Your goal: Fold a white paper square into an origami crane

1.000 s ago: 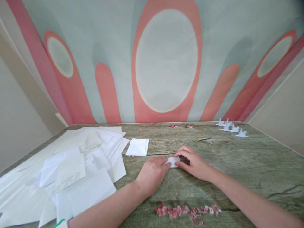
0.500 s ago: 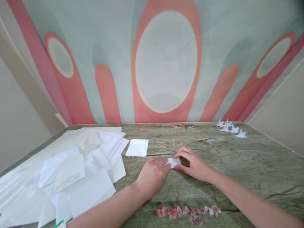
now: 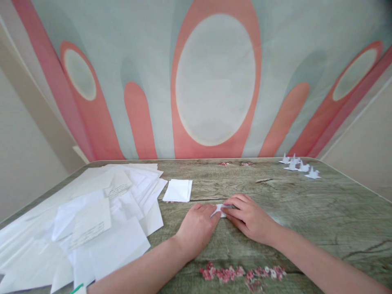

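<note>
"Two hands of yours, left hand (image 3: 196, 229) and right hand (image 3: 252, 219), sit close together; what do they hold?"
"You have both clamped on a small folded paper (image 3: 218, 207), at the middle of the worktop (image 3: 324, 216), thumbs nearest you."
"What's around you?"
"Left, a square paper stack (image 3: 177, 191) beyond your left hand, then loose sheets (image 3: 122, 247); far right, five white folded figures (image 3: 312, 174)."

soft even light; faint shadow under right hand (image 3: 249, 217); edges stretched.
</note>
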A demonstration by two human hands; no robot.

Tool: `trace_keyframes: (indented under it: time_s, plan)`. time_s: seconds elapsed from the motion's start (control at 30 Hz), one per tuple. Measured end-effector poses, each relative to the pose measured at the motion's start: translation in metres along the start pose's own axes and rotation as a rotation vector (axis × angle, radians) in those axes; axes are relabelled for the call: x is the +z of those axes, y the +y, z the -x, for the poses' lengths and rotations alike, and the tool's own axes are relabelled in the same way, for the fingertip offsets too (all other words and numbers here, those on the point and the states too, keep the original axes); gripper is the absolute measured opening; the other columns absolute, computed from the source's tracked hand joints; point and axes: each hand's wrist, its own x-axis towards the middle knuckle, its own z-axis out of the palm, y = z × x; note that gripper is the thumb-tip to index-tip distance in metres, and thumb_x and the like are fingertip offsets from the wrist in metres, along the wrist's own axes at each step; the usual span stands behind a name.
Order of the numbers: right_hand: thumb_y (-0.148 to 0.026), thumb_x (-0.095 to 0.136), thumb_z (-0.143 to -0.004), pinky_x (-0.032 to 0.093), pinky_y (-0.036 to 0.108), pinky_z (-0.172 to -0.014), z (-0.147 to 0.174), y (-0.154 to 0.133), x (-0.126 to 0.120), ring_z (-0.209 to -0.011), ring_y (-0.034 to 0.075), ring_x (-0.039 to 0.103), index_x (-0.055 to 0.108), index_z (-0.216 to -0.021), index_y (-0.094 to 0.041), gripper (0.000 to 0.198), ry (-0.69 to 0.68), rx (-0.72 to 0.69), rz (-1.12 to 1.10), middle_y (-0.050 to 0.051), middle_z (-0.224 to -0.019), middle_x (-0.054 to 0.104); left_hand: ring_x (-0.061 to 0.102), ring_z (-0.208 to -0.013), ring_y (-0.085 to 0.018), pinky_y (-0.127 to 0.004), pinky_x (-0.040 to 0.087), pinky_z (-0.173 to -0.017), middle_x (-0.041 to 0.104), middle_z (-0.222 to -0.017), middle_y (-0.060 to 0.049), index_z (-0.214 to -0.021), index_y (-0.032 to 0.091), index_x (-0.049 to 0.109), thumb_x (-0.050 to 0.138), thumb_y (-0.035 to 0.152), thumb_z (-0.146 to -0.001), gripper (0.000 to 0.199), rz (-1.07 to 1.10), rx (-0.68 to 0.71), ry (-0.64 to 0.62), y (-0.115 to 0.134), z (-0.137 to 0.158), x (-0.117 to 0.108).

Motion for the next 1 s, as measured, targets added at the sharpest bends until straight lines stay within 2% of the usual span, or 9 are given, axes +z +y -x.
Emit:
trace_keyframes:
  time_s: [0.17,0.47,0.8,1.0]
  plan:
    - [-0.018,0.045,-0.089,0.039,0.037,-0.08,0.0,-0.001,0.002,-0.095,0.02,0.05,0.062,-0.099,-0.018,0.02,0.006,-0.05,0.07,0.008,-0.098,0.062,0.058,-0.094,-0.02,-0.035,0.045,-0.082,0.061,-0.102,-0.008,-0.107,0.016,0.053,0.046,0.011,-0.086,0.023,-0.01,-0.011,0.001,0.001,0.0,-0.001]
    - [-0.01,0.043,-0.085,0.037,0.039,-0.085,0.005,-0.006,0.0,-0.093,0.02,0.053,0.06,-0.101,-0.015,0.024,-0.037,-0.112,0.125,0.009,-0.094,0.063,0.058,-0.089,-0.02,-0.036,0.045,-0.08,0.061,-0.095,-0.007,-0.099,0.016,0.056,0.042,0.015,-0.088,0.018,-0.005,-0.034,-0.006,0.004,-0.001,-0.004]
    - [-0.01,0.041,-0.087,0.031,0.047,-0.096,0.004,-0.014,0.0,-0.09,0.021,0.054,0.058,-0.105,-0.014,0.025,-0.058,-0.159,0.284,0.01,-0.093,0.062,0.055,-0.095,-0.023,-0.039,0.043,-0.084,0.06,-0.103,-0.008,-0.103,0.014,0.056,0.046,0.031,-0.088,0.024,-0.029,-0.053,-0.038,0.008,0.0,-0.004]
    - [-0.013,0.046,-0.086,0.033,0.047,-0.094,0.005,-0.017,0.004,-0.092,0.022,0.054,0.058,-0.105,-0.013,0.022,-0.067,-0.153,0.323,0.01,-0.091,0.06,0.053,-0.1,-0.024,-0.039,0.041,-0.086,0.058,-0.107,-0.01,-0.106,0.013,0.055,0.048,0.039,-0.087,0.033,-0.067,-0.051,-0.064,0.009,-0.001,-0.003]
